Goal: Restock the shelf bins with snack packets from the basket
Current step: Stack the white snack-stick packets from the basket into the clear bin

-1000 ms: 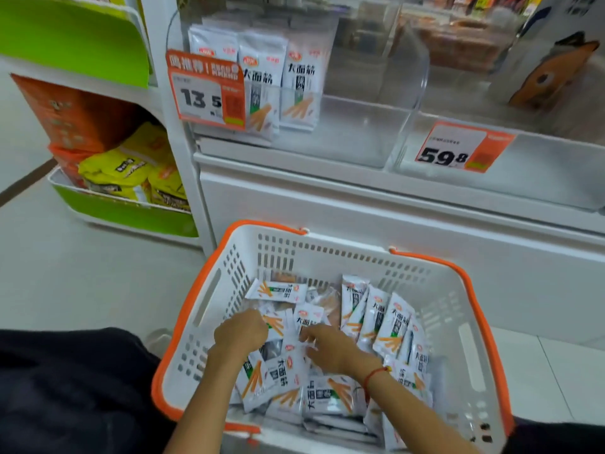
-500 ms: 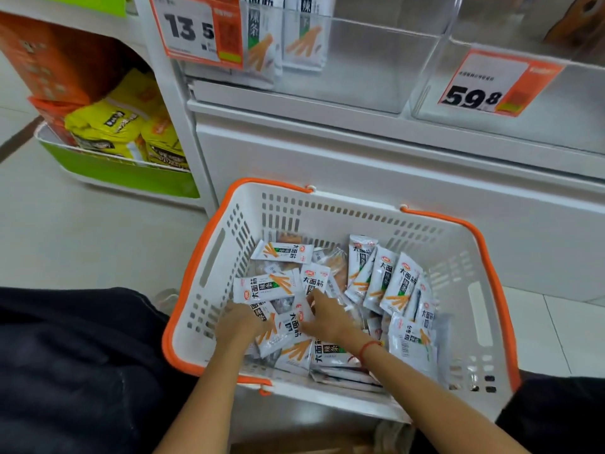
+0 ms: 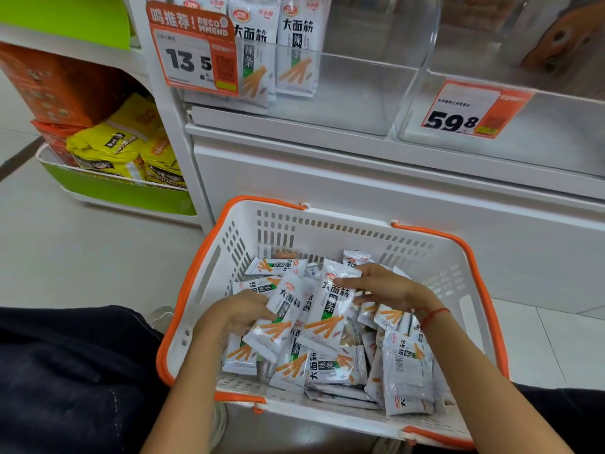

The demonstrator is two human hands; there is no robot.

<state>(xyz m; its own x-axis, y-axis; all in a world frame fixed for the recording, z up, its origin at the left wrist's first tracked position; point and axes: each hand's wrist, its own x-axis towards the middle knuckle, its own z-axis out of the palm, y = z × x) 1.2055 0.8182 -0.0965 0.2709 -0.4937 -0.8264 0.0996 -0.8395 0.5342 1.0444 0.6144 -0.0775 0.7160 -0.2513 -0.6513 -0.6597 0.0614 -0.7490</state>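
Packets of white foil-wrapped snack sticks (image 3: 327,309) heap inside the white plastic basket with orange rim (image 3: 209,257), where the left hand (image 3: 239,312) and right hand (image 3: 383,286) each grip one; square them together before lifting to the clear bin above the basket (image 3: 360,90).

glossy foil pkts (image 3: 330,309), matt plastic basket (image 3: 327,231).

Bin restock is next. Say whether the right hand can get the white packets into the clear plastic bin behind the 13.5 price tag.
Probably yes: the right hand faces no obstruction, and the clear plastic bin is half empty.
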